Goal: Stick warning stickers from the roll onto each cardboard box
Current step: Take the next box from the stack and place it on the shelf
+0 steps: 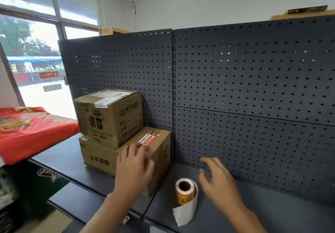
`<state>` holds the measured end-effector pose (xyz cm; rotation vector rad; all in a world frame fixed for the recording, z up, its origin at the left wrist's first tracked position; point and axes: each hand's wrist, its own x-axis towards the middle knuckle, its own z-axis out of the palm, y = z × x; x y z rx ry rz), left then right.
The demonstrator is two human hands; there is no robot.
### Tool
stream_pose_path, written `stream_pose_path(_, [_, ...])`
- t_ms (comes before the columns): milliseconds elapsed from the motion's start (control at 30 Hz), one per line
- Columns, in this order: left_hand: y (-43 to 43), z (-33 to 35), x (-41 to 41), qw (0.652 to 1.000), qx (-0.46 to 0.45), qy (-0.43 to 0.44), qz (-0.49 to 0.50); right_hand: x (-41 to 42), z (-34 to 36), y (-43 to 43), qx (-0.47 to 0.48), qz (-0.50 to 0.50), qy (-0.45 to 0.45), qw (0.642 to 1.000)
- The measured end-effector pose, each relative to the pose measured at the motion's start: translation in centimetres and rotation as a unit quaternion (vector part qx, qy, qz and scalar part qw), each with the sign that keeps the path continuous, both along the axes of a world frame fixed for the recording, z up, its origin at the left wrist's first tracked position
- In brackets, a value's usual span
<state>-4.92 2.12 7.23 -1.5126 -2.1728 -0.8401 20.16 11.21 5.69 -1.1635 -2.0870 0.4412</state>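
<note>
Upper box (108,116) on lower box (126,153), sticker roll (185,191) to their right.

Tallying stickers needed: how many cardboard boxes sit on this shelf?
2. The lower box rests on the shelf by the pegboard; the upper box is stacked on its left end. More may lie out of view.

Two bare forearms show at the near edge, each ending in a bare hand: left hand (133,167), right hand (220,183).
</note>
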Motion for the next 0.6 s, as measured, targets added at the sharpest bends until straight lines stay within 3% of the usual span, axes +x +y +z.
stream_pose_path(267, [-0.3, -0.4, -5.9, 0.993, -0.020, -0.102, 0.051, -10.1, 0.6, 1.5, -0.071, 0.032, 0.047, 0.996])
stream_pose_path(500, [-0.1, -1.2, -8.0, 0.979, 0.041, -0.199, 0.007, -15.2, 2.0, 4.1, -0.084, 0.011, 0.056, 0.995])
stream_pose_path(600, [0.3, -1.6, -8.3, 0.963, 0.044, -0.266, 0.009, -16.8, 2.7, 5.3, -0.145, 0.001, 0.088, 0.985])
